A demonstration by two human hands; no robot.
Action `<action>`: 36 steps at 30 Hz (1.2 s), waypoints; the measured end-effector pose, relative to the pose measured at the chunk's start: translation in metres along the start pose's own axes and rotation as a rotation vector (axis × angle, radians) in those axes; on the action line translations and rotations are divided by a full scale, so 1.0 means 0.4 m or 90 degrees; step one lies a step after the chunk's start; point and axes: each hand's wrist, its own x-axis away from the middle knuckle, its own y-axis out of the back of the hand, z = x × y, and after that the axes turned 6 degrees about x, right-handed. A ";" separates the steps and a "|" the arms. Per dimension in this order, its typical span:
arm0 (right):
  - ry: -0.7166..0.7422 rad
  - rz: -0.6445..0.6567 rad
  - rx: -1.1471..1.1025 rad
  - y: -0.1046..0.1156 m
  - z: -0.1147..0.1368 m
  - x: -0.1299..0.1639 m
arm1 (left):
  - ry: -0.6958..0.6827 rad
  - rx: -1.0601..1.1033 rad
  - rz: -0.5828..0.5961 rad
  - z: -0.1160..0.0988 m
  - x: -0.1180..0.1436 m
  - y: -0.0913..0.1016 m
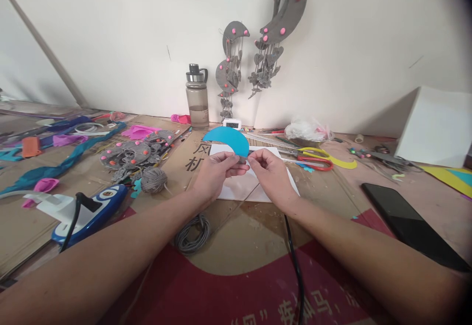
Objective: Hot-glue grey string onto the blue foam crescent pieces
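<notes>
I see my left hand (214,170) pinching a small grey felt piece (242,159), mostly hidden between the fingertips, above the white paper sheet (239,187) on the counter (236,236). Just behind it rises a blue semicircular foam cutout (228,139). My right hand (271,172) pinches the same piece from the other side.

The brown cardboard sheet (191,155) lying under the white paper carries large black Chinese characters; "风" shows just left of the paper, and a second character below it, partly covered by the left hand (216,172), looks like "机". Along the bottom edge, the red printed band (258,290) bears pale characters, of which "风" and "马" can be made out. The digits on the small white clock (232,124) are too small to read.
</notes>
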 end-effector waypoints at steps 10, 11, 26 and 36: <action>-0.051 0.023 -0.055 -0.003 0.004 -0.001 | 0.032 0.025 0.006 0.004 -0.001 0.004; -0.052 0.024 -0.057 -0.003 0.004 -0.001 | 0.033 0.027 0.005 0.004 -0.001 0.004; -0.096 0.039 -0.187 -0.009 -0.020 -0.006 | 0.037 0.056 0.035 0.012 -0.010 0.010; -0.074 0.038 -0.148 -0.010 -0.004 0.008 | -0.047 -0.129 0.060 0.019 0.009 -0.013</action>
